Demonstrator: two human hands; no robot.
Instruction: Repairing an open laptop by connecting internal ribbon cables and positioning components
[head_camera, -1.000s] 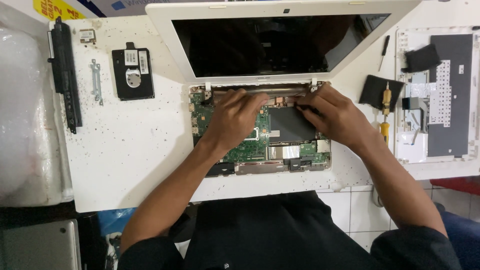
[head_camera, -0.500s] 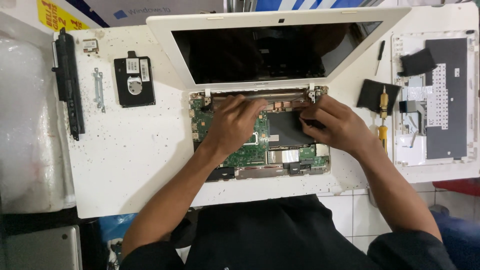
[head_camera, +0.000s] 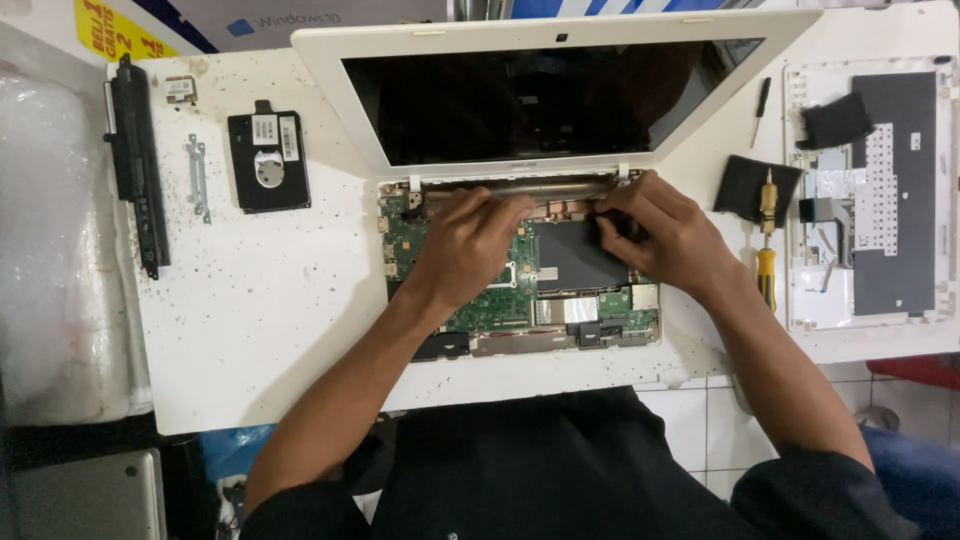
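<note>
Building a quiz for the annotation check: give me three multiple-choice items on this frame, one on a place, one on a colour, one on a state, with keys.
1. Where does the black hard drive lie?
A. left of the laptop
B. on the keyboard panel
C. under the screen

2. What colour is the screwdriver handle?
A. red
B. yellow
C. green

3. In what state is the laptop base?
A. closed with keys on
C. shut under the lid
B. open, circuit board bare

Key: 1 A, it sits on the white table between the long black battery and the screen. 2 B, yellow handle right of the right hand. 3 B, green board shows beside the left hand; the keyboard panel lies apart at right.
</note>
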